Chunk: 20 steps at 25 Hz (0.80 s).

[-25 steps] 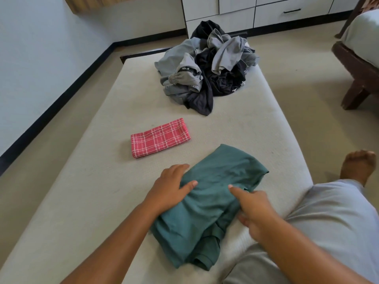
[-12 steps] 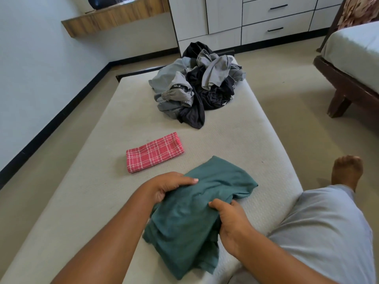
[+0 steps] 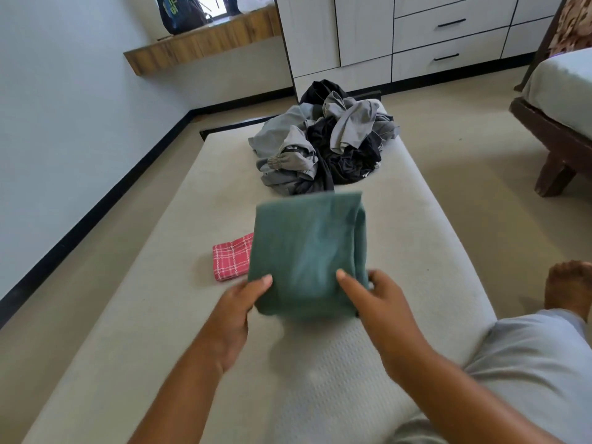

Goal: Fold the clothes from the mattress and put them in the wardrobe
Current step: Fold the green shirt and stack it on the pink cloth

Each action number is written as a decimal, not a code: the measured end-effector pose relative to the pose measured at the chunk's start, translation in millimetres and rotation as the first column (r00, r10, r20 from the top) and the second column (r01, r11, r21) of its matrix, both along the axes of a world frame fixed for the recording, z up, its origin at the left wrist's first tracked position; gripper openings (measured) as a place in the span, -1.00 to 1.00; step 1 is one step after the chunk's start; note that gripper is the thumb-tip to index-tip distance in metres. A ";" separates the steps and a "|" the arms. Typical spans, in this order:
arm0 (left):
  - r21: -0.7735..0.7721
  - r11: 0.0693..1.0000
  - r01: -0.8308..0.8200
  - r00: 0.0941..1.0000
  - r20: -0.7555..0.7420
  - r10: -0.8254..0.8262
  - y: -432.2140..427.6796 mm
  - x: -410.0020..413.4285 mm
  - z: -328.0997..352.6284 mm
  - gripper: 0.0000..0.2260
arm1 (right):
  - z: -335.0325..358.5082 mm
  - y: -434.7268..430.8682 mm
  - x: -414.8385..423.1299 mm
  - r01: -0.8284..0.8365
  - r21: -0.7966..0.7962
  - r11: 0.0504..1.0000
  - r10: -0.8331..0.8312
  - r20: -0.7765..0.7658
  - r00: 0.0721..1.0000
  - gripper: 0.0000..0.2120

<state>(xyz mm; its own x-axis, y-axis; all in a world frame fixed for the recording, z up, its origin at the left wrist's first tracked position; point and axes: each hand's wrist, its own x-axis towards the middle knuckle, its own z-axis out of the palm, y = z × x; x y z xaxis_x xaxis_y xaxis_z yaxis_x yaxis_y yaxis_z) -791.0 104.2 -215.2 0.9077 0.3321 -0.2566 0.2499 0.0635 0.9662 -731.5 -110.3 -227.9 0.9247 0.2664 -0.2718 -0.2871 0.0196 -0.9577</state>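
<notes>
A folded green garment (image 3: 307, 251) is held up off the beige mattress (image 3: 413, 238). My left hand (image 3: 238, 310) grips its lower left edge and my right hand (image 3: 381, 301) grips its lower right edge, thumbs on the near face. Behind it, partly hidden, a folded red checked cloth (image 3: 231, 261) lies flat on the mattress. A heap of unfolded grey and black clothes (image 3: 326, 145) sits at the mattress's far end. The white wardrobe (image 3: 416, 30) with drawers stands beyond, against the far wall.
A wooden shelf (image 3: 205, 46) with a dark backpack (image 3: 179, 12) is at the far left. A bed on a dark wooden frame (image 3: 557, 136) stands at the right. My grey-clad leg (image 3: 525, 370) and bare foot (image 3: 568, 283) are at the lower right, over the floor.
Both hands have lifted the green garment off the mattress and hold it up as a folded rectangle. It now covers part of the red cloth. The view has tilted up toward the wardrobe.
</notes>
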 end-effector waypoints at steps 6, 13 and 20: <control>0.282 0.956 -0.081 0.873 -0.442 0.205 -10.6 -49.8 -80.6 -0.60 | -75.2 -5.2 -29.1 -0.234 -0.407 0.883 0.104 -0.317 0.943 -0.78; 0.263 0.962 -0.079 0.860 -0.470 0.199 -13.9 -7.7 -55.1 -0.37 | -54.0 1.6 -16.9 -0.084 -0.491 0.867 -0.041 -0.238 0.970 -0.37; 0.015 0.998 -0.058 0.876 -0.479 0.058 -14.6 1.2 -48.5 -0.46 | -57.0 13.7 -12.9 -0.174 -0.200 0.964 0.103 -0.323 0.941 -0.61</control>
<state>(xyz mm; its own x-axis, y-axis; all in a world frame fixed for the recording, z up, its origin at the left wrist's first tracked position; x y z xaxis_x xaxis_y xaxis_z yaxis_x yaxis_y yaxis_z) -789.8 89.5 -263.7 0.6530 0.3806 -0.6548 0.6777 0.0923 0.7295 -744.4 -96.6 -284.9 0.7449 0.2858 -0.6029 -0.5519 -0.2440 -0.7974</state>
